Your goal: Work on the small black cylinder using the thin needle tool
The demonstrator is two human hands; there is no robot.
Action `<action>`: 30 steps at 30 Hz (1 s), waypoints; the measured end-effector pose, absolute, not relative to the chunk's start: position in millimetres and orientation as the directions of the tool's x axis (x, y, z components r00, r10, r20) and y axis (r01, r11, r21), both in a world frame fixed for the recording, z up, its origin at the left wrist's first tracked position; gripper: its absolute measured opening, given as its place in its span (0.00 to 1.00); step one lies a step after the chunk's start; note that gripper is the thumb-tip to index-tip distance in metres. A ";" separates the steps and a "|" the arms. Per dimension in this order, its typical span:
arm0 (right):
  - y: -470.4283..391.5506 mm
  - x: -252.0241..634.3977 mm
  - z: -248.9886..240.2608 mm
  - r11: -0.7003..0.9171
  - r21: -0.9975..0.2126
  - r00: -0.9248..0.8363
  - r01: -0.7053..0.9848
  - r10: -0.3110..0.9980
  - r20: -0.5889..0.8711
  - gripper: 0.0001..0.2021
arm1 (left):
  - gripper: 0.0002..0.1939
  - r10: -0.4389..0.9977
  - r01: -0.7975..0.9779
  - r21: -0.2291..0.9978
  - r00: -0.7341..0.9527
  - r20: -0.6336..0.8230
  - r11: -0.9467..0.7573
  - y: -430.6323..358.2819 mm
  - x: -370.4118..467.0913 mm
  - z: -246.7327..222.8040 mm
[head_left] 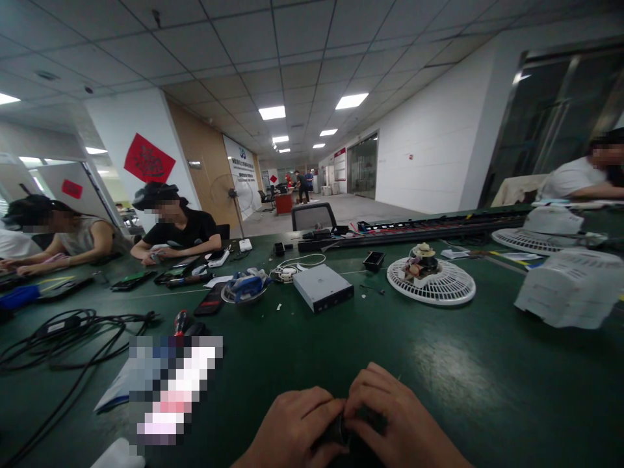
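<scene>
Holding the dark part (337, 431): left hand (303, 424) and right hand (392, 416), fingers closed around it at the near side of the tabletop (273, 351); its shape is mostly hidden.
Disc drive (322, 285): flat, beyond the hands.
White grille (455, 291): right of the drive, coppery assembly (422, 265) on top.
White housing (568, 289): farther right.
Red-handled screwdriver (181, 322): left, near the black cable (104, 316).

Left hand (305, 426) and right hand (383, 413) together at near centre, fingers curled, fingertips almost meeting. Both wrists low, forearms cut off.
</scene>
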State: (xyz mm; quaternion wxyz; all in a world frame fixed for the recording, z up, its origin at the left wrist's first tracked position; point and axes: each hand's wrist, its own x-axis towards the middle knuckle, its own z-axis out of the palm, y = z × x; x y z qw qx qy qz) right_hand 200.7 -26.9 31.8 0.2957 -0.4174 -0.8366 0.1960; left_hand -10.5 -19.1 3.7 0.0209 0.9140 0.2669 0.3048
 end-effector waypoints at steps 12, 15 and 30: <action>-29.0 200.8 36.9 0.333 -0.701 -0.382 0.631 0.919 0.093 0.06 | 0.11 0.385 0.441 0.036 0.739 0.553 -0.897 -19.4 -8.9 9.1; -31.2 199.8 36.4 0.390 -0.651 -0.390 0.651 0.908 0.154 0.08 | 0.11 0.392 0.431 0.064 0.735 0.554 -0.900 -19.7 -9.1 7.9; -22.5 217.5 30.2 0.590 -0.489 -0.274 0.642 0.773 0.573 0.11 | 0.24 0.734 0.595 0.457 0.387 0.558 -0.661 -17.4 -19.5 2.6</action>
